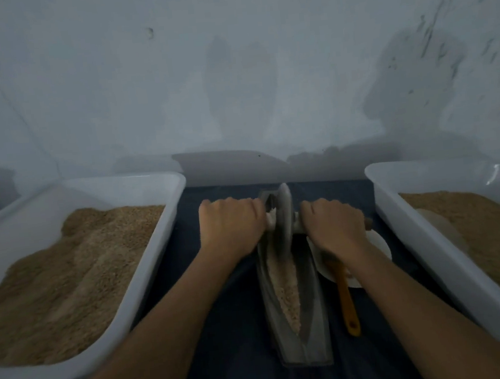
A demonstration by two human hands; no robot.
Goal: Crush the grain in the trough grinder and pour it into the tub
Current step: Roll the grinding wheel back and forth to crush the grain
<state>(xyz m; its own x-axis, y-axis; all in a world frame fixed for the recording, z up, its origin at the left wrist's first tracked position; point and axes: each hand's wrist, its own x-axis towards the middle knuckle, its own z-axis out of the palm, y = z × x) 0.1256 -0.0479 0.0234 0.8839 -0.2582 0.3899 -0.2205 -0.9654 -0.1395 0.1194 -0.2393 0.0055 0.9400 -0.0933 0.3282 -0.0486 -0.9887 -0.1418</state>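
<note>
White plastic tubs, two of them, are sitting on the dark cloth: left tub [78, 285] and right tub [450, 249], both holding brown grain. Between them I'm seeing one metal trough grinder [296, 307] lying lengthwise, pale grain [286, 289] lying along its groove, still in the trough and not in a tub. One grinding wheel [285, 216] is standing upright at the far end. I'm gripping its axle handles, left hand [230, 224] clenched on the left handle, right hand [335, 227] clenched on the right. One white plate [379, 247] and one orange-handled brush [346, 299] are lying just beside the trough, right side.

Risks, as I'm judging: the wheel is riding at the trough's end, so pushing further could run it off and scatter grain on the cloth. Uneven pressure could tilt the wheel and jam it. Which tub is the target is unclear; pouring wrong would mix batches.
</note>
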